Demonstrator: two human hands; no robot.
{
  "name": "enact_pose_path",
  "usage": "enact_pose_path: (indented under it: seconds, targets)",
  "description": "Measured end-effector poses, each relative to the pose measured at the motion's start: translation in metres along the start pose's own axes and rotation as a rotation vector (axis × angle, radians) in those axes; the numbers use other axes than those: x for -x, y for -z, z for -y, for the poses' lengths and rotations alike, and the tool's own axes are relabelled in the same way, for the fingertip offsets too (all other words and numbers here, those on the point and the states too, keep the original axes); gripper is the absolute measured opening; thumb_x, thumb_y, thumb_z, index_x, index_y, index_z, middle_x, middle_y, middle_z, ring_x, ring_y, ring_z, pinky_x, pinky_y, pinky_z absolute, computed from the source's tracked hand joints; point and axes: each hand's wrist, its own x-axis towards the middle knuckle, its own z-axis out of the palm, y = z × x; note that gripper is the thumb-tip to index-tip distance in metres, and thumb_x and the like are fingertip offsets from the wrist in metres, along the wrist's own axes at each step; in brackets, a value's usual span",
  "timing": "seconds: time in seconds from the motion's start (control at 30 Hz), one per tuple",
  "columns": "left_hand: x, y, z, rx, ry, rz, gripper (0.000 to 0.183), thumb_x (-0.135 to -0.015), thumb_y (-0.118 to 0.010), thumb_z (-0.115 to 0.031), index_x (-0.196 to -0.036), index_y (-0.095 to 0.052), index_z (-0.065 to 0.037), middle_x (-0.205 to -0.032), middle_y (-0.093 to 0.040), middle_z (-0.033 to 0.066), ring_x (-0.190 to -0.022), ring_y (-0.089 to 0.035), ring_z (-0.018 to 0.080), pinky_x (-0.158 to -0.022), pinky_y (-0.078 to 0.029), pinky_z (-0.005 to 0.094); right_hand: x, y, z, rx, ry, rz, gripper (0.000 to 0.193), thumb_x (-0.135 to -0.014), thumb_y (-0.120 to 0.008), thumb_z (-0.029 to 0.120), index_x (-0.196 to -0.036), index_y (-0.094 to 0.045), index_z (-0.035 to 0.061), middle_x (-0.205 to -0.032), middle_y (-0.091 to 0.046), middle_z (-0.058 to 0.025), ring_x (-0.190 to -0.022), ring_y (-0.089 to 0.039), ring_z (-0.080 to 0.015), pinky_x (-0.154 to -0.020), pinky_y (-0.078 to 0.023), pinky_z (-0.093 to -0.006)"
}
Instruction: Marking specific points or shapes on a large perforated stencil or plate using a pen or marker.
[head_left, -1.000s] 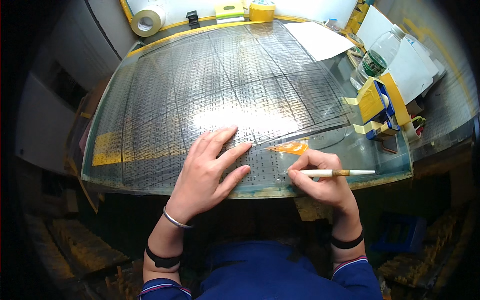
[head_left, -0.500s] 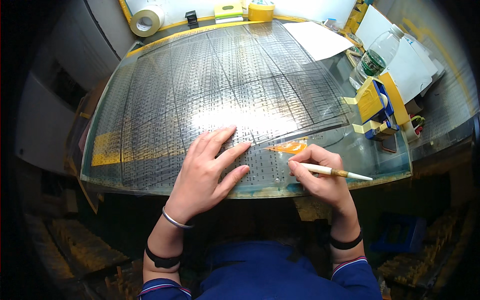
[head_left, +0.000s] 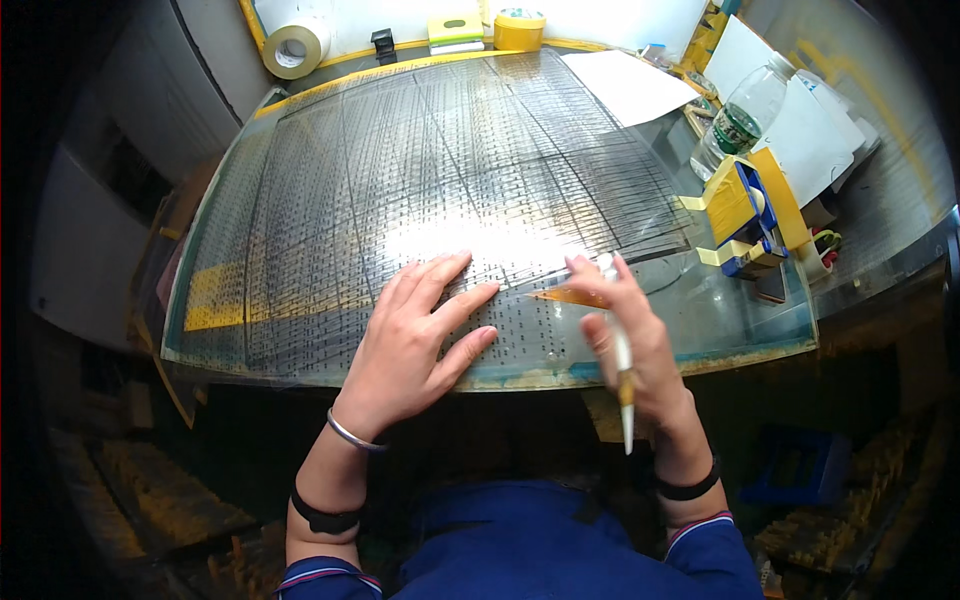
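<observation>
Flat on a large patterned film sheet (head_left: pixel 330 200), my left hand (head_left: pixel 405 345) rests with its fingers stretched and the thumb apart. The sheet carries rows of small dark marks and lies on a glass-topped table (head_left: pixel 740 330). To the right, my right hand (head_left: pixel 640 340) holds a slim white pen-shaped tool (head_left: pixel 625 385) with a brown band and tapered end. The tool slants across the palm, its tapered end toward me; the fingers are slightly blurred. An orange pointed piece (head_left: pixel 568 297), partly hidden behind the right fingers, lies on the table.
Blue-and-yellow tape dispensers (head_left: pixel 745 215) stand at the right, with a clear bottle (head_left: pixel 740 120) behind. A white paper (head_left: pixel 630 88) lies at the far right of the sheet. Along the back are a tape roll (head_left: pixel 296 48), a black clip (head_left: pixel 383 43) and a yellow tub (head_left: pixel 519 30).
My right hand has turned and its fingers have loosened and lifted, swinging the tool's tapered end from the right toward me. My left hand stays in place.
</observation>
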Motion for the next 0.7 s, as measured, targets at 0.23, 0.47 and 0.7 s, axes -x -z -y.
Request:
enact_pose_path:
  seconds: [0.23,0.47,0.7]
  targets:
    - [0.001,0.000,0.001,-0.004,0.002,-0.006,0.042,-0.093,-0.068,-0.031,-0.130,-0.065,-0.012,-0.144,-0.052,0.0164,-0.134,-0.047,0.0368,-0.114,-0.033,0.0477,0.020,0.020,0.003,-0.799,-0.559,0.183,0.031,-0.107,-0.048,0.026,-0.099,-0.062,0.0005,-0.080,-0.072,-0.0146,-0.073,-0.070,-0.0190,-0.071,-0.056,-0.0333]
    - [0.001,-0.001,0.002,-0.006,-0.005,-0.007,0.042,-0.092,-0.068,-0.031,-0.129,-0.066,-0.012,-0.143,-0.052,0.0164,-0.134,-0.047,0.0369,-0.114,-0.034,0.0479,0.007,-0.015,0.003,-0.518,-0.300,-0.301,0.026,-0.108,-0.047,0.020,-0.101,-0.061,-0.0008,-0.086,-0.074,-0.0146,-0.090,-0.072,-0.0210,-0.093,-0.052,-0.0355]
    - [0.001,-0.001,0.002,0.009,-0.007,-0.013,0.041,-0.092,-0.068,-0.030,-0.129,-0.066,-0.012,-0.143,-0.053,0.0163,-0.133,-0.047,0.0371,-0.114,-0.034,0.0480,0.015,0.005,0.011,-0.661,-0.488,0.019,0.035,-0.106,-0.051,0.024,-0.086,-0.063,-0.0011,-0.052,-0.056,-0.0054,-0.045,-0.057,-0.0099,-0.049,-0.048,-0.0236]
